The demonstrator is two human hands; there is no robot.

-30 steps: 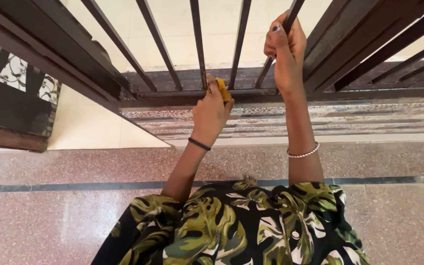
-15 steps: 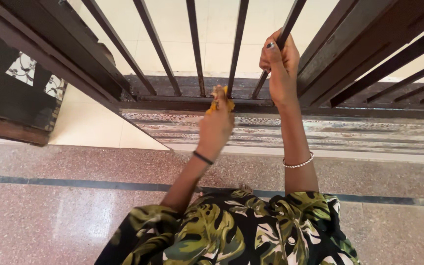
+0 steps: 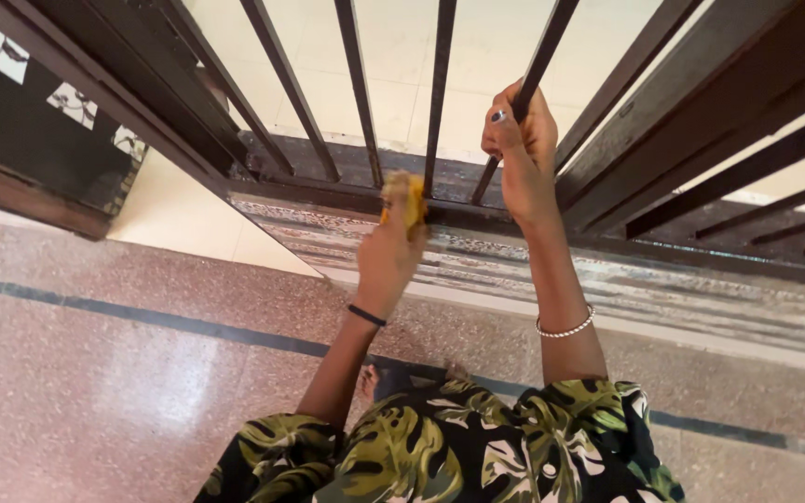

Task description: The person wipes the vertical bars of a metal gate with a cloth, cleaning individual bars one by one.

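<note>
Speckled floor; left hand [image 3: 391,250] clutches crumpled yellow cloth [image 3: 410,200], right hand [image 3: 517,154] grips dark gate bar [image 3: 535,73].

Two hands [image 3: 393,247], one yellow cloth [image 3: 411,200]

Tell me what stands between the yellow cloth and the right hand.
In the head view, one dark upright bar stands between the cloth in the left hand and the right hand, which grips the next bar.

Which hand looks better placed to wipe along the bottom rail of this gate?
Left, probably. The left hand holds the yellow cloth right at the bottom rail, while the right hand is wrapped around an upright bar higher up.
</note>
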